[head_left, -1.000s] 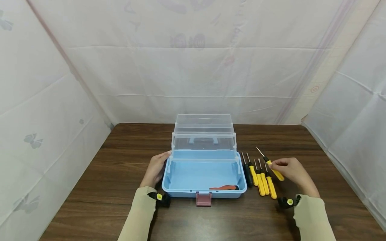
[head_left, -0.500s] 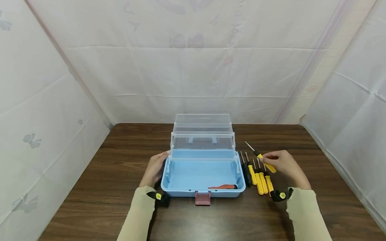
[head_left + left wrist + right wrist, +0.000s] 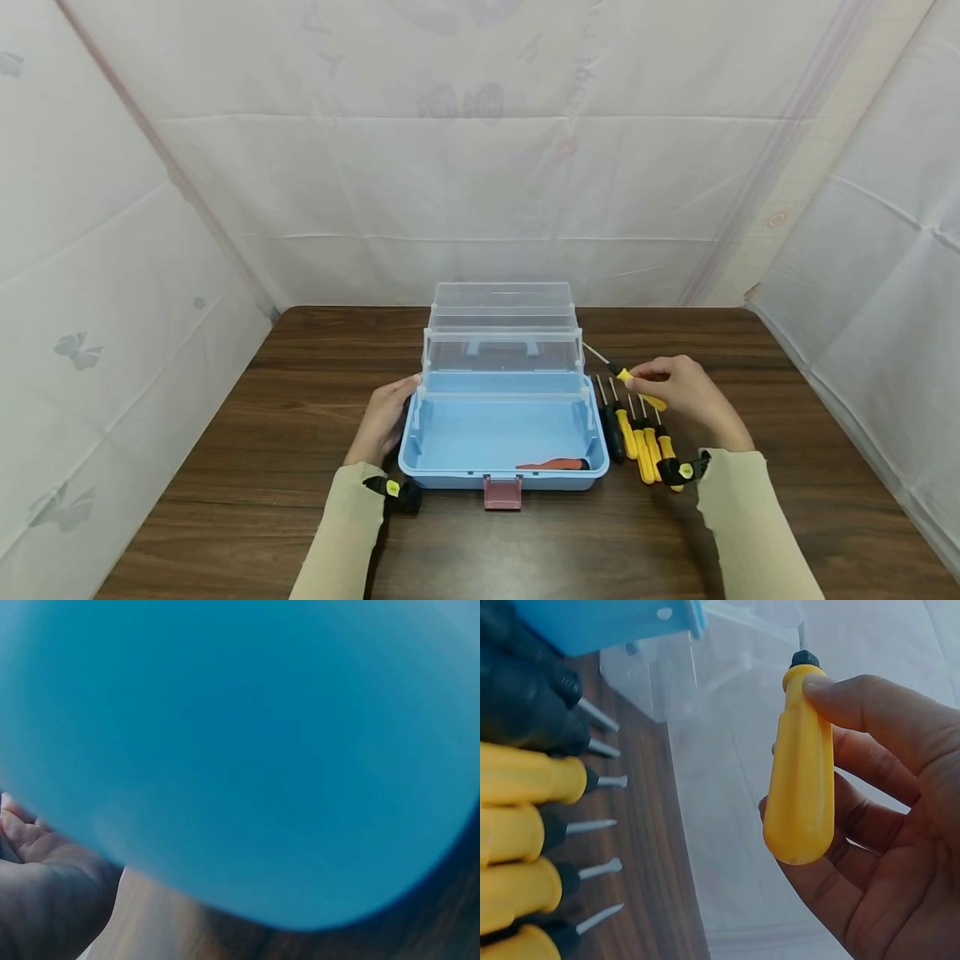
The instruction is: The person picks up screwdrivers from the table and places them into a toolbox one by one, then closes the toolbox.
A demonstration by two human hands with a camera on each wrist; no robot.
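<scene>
One yellow screwdriver (image 3: 636, 385) is pinched in the right hand (image 3: 678, 392), tip pointing far-left. The blue toolbox (image 3: 502, 433) lies left of that grip. The left hand (image 3: 382, 421) rests flat on the box's left wall.

toolbox (image 3: 502, 433) mid-table (image 3: 300, 517) | screwdriver row (image 3: 637, 433) right | one tool (image 3: 555, 465) inside

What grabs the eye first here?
The open blue toolbox at the table's centre, clear trays folded up behind it and one red-handled tool inside. Next, the right hand holding a yellow screwdriver above the row of screwdrivers lying right of the box. The left hand rests on the box's left end.
</scene>
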